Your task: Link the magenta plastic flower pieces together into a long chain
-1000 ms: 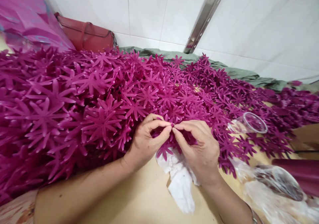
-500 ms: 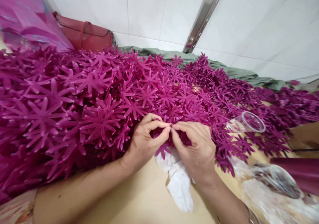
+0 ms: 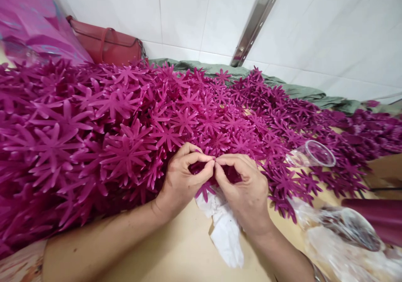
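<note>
Head view: a tiny magenta piece (image 3: 214, 158) lies exactly where both hands' fingertips meet, equally near each; its long axis is hidden. The left hand (image 3: 180, 179) and right hand (image 3: 246, 192) each pinch it between thumb and forefinger. Both are at the near edge of a heaped pile of magenta, star-shaped artificial petals (image 3: 125, 152). A clear plastic cup (image 3: 298, 158) lies on its side, right of the right hand; its contents cannot be determined. A crumpled transparent plastic bag (image 3: 333, 252) holds unidentifiable dark brown matter (image 3: 351, 227). A red flap-top handbag (image 3: 106, 43) conceals its contents.
</note>
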{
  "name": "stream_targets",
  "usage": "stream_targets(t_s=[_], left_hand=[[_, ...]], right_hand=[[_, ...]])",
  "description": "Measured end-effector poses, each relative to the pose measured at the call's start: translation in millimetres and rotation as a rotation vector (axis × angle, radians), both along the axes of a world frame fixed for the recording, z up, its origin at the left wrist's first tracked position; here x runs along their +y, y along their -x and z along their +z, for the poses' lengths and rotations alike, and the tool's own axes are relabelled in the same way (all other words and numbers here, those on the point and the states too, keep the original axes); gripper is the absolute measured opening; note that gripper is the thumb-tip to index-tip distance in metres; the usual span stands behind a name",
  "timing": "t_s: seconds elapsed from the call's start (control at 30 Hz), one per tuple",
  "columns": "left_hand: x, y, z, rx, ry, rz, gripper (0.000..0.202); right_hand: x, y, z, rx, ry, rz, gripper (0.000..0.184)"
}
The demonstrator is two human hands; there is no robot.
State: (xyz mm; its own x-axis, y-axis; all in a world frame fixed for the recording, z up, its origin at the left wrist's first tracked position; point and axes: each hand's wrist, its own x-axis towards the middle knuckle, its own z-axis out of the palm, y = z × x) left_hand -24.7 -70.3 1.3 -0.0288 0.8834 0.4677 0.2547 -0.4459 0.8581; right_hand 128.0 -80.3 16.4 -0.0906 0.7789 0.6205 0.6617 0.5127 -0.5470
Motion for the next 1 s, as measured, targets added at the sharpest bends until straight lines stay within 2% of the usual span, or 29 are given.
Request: stream_targets(t_s=[0.3,0.57,0.77,1.0], left_hand=[[-0.2,-1.5,0.4,-0.016,0.017,-0.009,0.012],[1.3,-0.5,-0.7,0.008,0.008,-0.016,0.012],[0.5,-2.8,4.2,-0.026,0.008,-0.021,0.015],[2.8,-0.5,3.1,-0.053,0.047,-0.002,0.015]], right_hand=[[-0.7,3.5,3.5,0.247,0.23,0.035,0.009],[1.0,6.1,5.5,0.296,0.322,-0.018,0.005],[1.4,5.7,4.8,0.344,0.35,0.003,0.005],[9.4,-1.5,-0.3,0.686,0.462,0.052,0.01]])
